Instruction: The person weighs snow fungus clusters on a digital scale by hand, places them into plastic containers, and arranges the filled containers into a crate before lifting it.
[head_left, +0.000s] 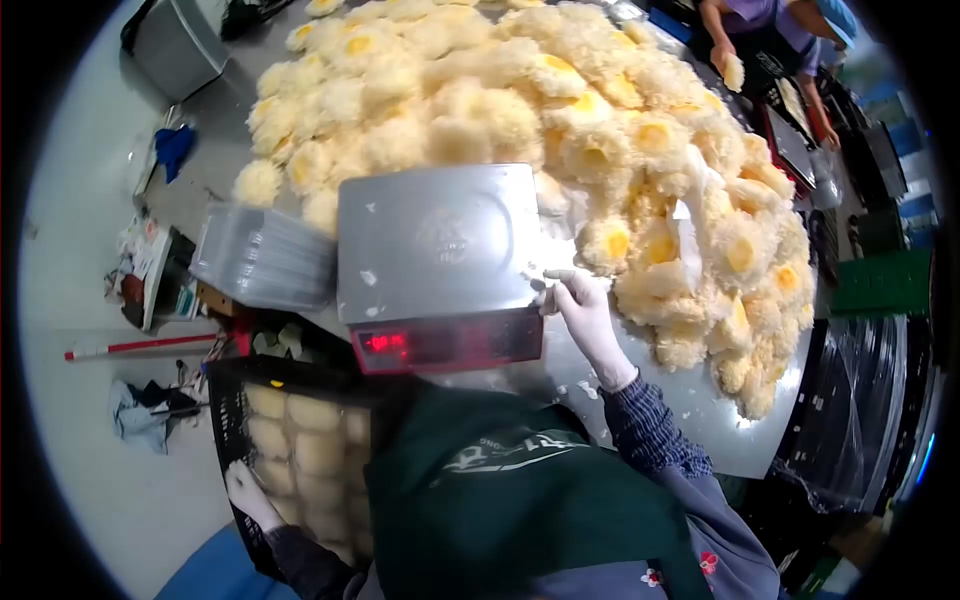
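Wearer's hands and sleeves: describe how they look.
The left hand and right hand wear close-fitting white gloves. The right cuff is dark blue, gathered and finely patterned in a lighter tone; above it the sleeve is greyish blue. The left sleeve looks dark, too shaded to tell any pattern.

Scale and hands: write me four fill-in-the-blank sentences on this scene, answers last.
The digits on the scale glow ____.
The right hand wears a glove coloured ____.
The crate beside the left hand is coloured ____.
The apron is dark ____.

Missing words: red; white; black; green.
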